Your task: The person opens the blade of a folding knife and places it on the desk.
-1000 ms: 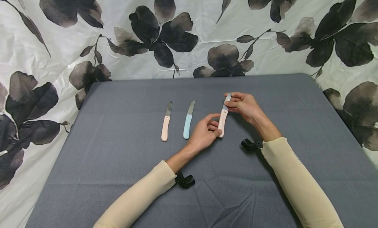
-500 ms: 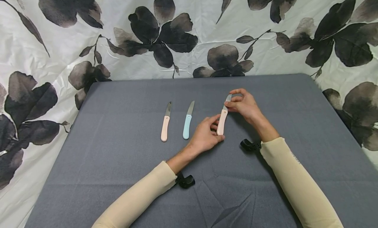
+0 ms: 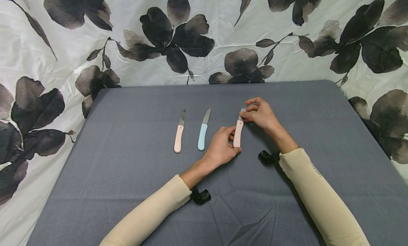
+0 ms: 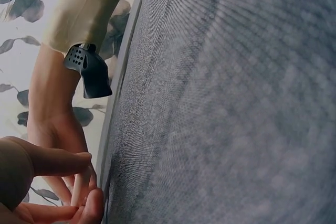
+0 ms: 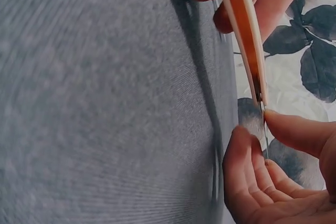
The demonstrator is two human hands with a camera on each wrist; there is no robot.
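In the head view, a folding knife with a pale pink handle (image 3: pixel 238 134) is held off the grey cloth between both hands. My right hand (image 3: pixel 260 114) pinches its blade between thumb and fingers. At the lower end of the handle is my left hand (image 3: pixel 221 147), fingers behind it and thumb at its butt. The right wrist view shows the handle's slotted edge (image 5: pixel 245 30) and the thin blade (image 5: pixel 265 140) at the right thumb. Left of the hands lie a light blue knife (image 3: pixel 202 136) and another pink knife (image 3: pixel 179 138), blades pointing away.
A grey cloth (image 3: pixel 127 161) covers the table. Behind it hangs a white curtain (image 3: pixel 220 12) with dark flowers. Black camera mounts sit at the left wrist (image 3: pixel 200 195) and the right wrist (image 3: pixel 267 156).
The left thumb has slid off the handle's face to its butt end. Both hands and the held knife have shifted slightly; the knife sits a little further left. The two lying knives stay put.
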